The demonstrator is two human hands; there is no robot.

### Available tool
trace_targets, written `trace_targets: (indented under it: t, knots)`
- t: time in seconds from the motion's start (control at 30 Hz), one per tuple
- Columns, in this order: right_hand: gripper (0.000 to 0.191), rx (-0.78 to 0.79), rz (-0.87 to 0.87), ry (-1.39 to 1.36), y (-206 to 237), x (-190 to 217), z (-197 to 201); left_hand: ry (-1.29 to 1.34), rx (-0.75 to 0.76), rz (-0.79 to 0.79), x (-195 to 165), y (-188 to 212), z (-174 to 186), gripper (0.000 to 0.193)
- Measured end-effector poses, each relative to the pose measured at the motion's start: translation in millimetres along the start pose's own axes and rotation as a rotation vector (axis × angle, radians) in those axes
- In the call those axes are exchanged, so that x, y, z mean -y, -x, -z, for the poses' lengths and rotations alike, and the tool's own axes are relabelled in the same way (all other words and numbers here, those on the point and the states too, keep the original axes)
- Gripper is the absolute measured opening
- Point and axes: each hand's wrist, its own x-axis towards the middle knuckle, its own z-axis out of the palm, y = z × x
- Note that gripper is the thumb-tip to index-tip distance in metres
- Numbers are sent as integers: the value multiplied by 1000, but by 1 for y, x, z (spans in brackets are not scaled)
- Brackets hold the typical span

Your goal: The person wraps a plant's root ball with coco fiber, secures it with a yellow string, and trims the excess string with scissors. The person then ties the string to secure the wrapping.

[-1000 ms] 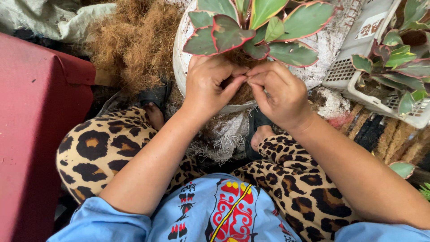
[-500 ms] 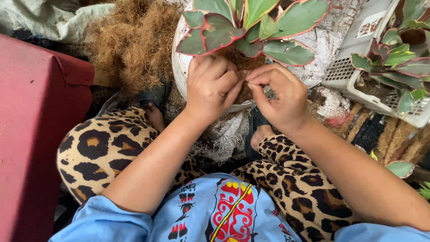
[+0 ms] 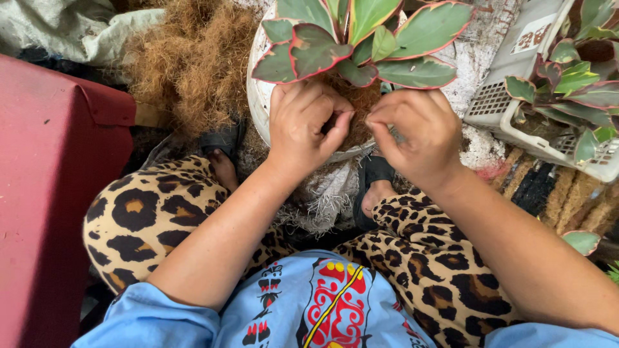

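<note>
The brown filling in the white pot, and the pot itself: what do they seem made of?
The brown filling looks like dry coconut fibre: coarse, tangled, matt strands. The white pot seems plastic or glazed ceramic, smooth with a slight sheen; I cannot tell which.

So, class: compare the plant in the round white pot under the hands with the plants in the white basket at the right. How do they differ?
The potted plant stands in a round, solid-walled white pot; the basket plants sit in a perforated white basket. The left hand and right hand work at the potted plant's brown fibre; nobody touches the basket plants. Both have green leaves edged in red.
</note>
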Motion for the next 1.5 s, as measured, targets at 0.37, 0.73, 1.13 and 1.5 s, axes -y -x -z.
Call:
trace_targets:
  t: [0.37,0.73,1.13,1.5]
  knots:
    - [17,25,270,54,-19,2,3,-105,-38,-66,-2,0,-3,18]
    - [17,19,38,-205,-18,0,-5,-59,-24,-116,4,-2,2,17]
    - [10,18,-174,-149,-15,17,-5,-43,-54,-123,2,-3,-1,18]
    - [9,271,-570,-260,-16,10,-6,-80,-38,-134,-1,-2,-3,20]
